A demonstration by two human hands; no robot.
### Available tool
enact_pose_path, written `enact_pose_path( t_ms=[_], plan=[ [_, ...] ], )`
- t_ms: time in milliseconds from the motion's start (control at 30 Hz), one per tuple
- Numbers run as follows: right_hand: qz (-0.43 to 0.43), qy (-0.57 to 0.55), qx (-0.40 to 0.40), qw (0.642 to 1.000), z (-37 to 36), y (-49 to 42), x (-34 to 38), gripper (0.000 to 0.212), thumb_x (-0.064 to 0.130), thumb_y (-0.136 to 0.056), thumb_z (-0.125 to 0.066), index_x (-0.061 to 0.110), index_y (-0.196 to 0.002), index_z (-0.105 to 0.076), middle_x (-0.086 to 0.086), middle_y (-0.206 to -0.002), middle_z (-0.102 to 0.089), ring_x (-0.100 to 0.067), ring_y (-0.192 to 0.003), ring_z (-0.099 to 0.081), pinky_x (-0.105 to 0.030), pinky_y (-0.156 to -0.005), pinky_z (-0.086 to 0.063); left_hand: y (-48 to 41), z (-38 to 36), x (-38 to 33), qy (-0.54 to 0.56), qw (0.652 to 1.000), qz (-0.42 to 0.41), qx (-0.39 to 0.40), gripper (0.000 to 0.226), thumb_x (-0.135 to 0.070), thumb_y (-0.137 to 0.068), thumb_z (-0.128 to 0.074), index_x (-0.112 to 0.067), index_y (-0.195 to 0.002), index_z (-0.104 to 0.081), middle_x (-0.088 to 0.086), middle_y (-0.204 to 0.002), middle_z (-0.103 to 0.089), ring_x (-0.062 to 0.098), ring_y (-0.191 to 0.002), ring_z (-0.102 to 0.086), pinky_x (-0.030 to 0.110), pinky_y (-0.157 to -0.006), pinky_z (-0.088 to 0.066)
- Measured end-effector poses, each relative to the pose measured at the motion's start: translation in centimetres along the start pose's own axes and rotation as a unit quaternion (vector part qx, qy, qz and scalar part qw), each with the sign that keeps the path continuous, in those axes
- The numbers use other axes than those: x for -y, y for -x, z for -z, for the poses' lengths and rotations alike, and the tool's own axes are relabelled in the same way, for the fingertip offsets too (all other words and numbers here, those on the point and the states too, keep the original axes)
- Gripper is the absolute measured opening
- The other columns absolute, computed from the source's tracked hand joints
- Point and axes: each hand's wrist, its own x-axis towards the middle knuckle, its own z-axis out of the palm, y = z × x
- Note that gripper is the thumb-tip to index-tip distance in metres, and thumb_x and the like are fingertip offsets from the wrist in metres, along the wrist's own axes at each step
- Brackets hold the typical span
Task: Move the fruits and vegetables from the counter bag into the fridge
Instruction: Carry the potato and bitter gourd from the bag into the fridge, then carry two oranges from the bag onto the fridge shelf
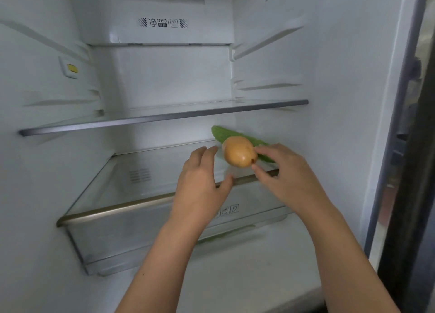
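Potato [239,151], tan and egg-shaped, sits just above the lower glass shelf [150,171] of the open fridge [162,77], a little toward two o'clock from the middle of the view. The right hand [286,175] pinches it at its right end, thumb below and fingers [266,150] above, so the fingers are closed on the potato. Whether the potato already rests on the shelf or hangs just clear of it cannot be told. Behind it, running from eleven o'clock to four o'clock, lies a long green cucumber [237,136] on the same shelf, partly hidden by the potato and the right hand. The left hand [201,183] is at the potato's eight o'clock, fingers spread and open, holding nothing, its fingertips near the potato but not touching it. Under the shelf is a clear drawer [131,237]. An upper glass shelf [141,121] crosses the fridge at twelve o'clock.
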Motion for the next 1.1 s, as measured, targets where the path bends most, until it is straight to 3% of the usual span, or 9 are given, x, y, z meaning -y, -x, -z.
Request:
enact_pose_path(
  t_ms=[133, 300, 633, 767, 1100],
  plan=[
    [0.009, 0.059, -0.019, 0.998, 0.5, 3.4, 1.3, 0.033, 0.020, -0.083, -0.064, 0.013, -0.116, -0.062, -0.007, -0.114, -0.064, -0.025, -0.105, -0.056, -0.032, -0.090, -0.040, 3.4, -0.3, -0.1, -0.034, 0.999, -0.022, -0.013, 0.047, -0.028, -0.084, -0.060, -0.009, -0.126, -0.051, 0.016, -0.134, -0.048, 0.031, -0.124, -0.044, 0.044, -0.102, -0.036],
    [0.016, 0.124, -0.022, 0.992, 1.1, 8.2, 2.1, 0.036, 0.023, -0.077, -0.058, 0.006, -0.108, -0.065, -0.012, -0.106, -0.067, -0.030, -0.095, -0.063, -0.039, -0.084, -0.048, 7.4, -0.8, -0.7, -0.024, 0.998, -0.060, -0.005, 0.048, -0.035, -0.079, -0.043, -0.006, -0.114, -0.059, 0.017, -0.120, -0.059, 0.035, -0.110, -0.055, 0.049, -0.092, -0.045],
    [-0.050, 0.238, 0.003, 0.970, 4.9, 17.8, 5.0, 0.036, 0.029, -0.082, -0.054, 0.010, -0.109, -0.066, -0.008, -0.109, -0.068, -0.025, -0.100, -0.064, -0.035, -0.090, -0.042, 14.6, -1.8, -3.5, 0.048, 0.992, -0.114, 0.014, 0.041, -0.032, -0.082, -0.044, -0.006, -0.109, -0.061, 0.016, -0.117, -0.061, 0.033, -0.108, -0.057, 0.045, -0.092, -0.045],
    [-0.064, 0.246, -0.009, 0.967, 7.2, 21.6, 6.4, 0.038, 0.029, -0.083, -0.046, 0.009, -0.108, -0.066, -0.008, -0.109, -0.068, -0.024, -0.100, -0.063, -0.038, -0.088, -0.049, 17.7, -2.0, -5.2, 0.072, 0.989, -0.125, 0.026, 0.041, -0.031, -0.083, -0.043, -0.006, -0.110, -0.061, 0.015, -0.117, -0.061, 0.032, -0.108, -0.058, 0.042, -0.093, -0.043],
    [-0.123, 0.318, -0.070, 0.937, 17.0, 32.9, 10.7, 0.037, 0.027, -0.082, -0.047, 0.008, -0.107, -0.066, -0.008, -0.108, -0.068, -0.028, -0.101, -0.062, -0.041, -0.088, -0.049, 25.7, 0.2, -14.4, 0.186, 0.968, -0.162, 0.044, 0.042, -0.032, -0.084, -0.042, -0.008, -0.114, -0.060, 0.010, -0.122, -0.059, 0.024, -0.114, -0.052, 0.035, -0.097, -0.034]
  ],
)
